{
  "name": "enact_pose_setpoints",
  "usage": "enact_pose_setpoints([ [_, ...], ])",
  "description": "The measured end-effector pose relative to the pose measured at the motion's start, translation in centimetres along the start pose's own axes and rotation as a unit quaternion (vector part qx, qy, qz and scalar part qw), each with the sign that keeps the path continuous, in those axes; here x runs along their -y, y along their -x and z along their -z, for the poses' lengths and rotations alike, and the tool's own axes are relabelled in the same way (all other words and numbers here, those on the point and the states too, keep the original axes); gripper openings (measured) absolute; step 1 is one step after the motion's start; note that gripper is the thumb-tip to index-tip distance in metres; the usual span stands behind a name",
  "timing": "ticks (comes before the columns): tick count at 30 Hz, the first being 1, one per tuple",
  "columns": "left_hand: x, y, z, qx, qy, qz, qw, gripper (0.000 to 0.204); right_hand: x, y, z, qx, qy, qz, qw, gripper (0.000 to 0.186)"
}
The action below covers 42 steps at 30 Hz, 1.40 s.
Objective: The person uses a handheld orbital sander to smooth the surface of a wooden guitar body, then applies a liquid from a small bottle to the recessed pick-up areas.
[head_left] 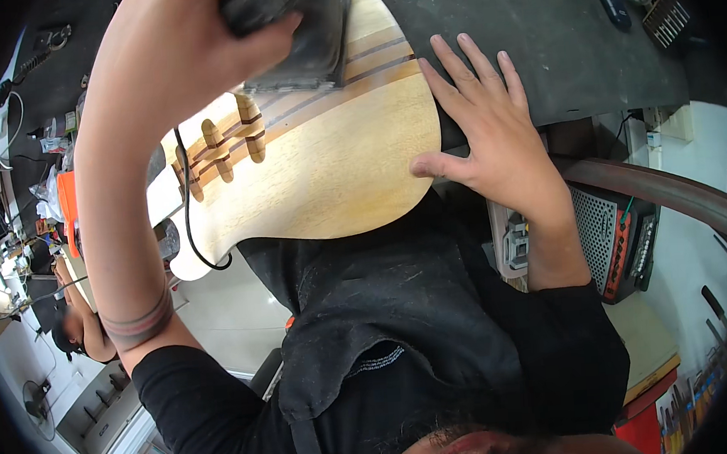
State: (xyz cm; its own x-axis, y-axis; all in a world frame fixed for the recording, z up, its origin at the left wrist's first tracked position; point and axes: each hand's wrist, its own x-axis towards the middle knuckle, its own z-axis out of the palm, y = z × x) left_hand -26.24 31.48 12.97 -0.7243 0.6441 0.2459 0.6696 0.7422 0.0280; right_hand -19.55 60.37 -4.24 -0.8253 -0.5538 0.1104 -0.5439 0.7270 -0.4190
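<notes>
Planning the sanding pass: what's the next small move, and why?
Probably draw the black square-pad sander slightly toward the wearer. The left hand has it on the far part of the guitar body, leaving a broad pale stretch uncovered on the near side; the right hand is at the right edge, thumb over the wood, seemingly placed to steady it.
</notes>
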Motion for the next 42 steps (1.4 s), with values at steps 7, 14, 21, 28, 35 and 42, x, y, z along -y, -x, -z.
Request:
enact_pose_setpoints([
  [7, -2.5, -1.6, -0.9, 0.002, 0.008, -0.047, 0.999, 0.069, 0.2, -0.2, -0.2, -0.006, 0.019, 0.005, 1.000, 0.114],
  [14, -2.5, -1.7, -0.9, -0.039, -0.093, 0.028, 0.994, 0.065, 0.0, -0.1, -0.3, 0.002, 0.026, 0.010, 1.000, 0.118],
  [21, -3.8, -0.9, 0.8, 0.030, -0.060, 0.062, 0.996, 0.055, -0.1, -0.3, -0.5, -0.011, 0.027, 0.011, 1.000, 0.116],
  [28, -2.6, -1.5, 1.9, 0.152, -0.015, 0.129, 0.980, 0.056, -0.7, -0.6, 0.4, -0.051, -0.152, -0.032, 0.987, 0.114],
  [35, -2.8, -0.3, -0.2, 0.008, -0.038, 0.025, 0.999, 0.068, 2.4, -7.8, 1.9, -0.199, -0.250, 0.028, 0.947, 0.073],
  [42, -3.0, 1.5, -0.1, 0.005, 0.103, 0.188, 0.977, 0.089, 4.3, -11.3, 1.7, -0.167, -0.306, 0.014, 0.937, 0.030],
])
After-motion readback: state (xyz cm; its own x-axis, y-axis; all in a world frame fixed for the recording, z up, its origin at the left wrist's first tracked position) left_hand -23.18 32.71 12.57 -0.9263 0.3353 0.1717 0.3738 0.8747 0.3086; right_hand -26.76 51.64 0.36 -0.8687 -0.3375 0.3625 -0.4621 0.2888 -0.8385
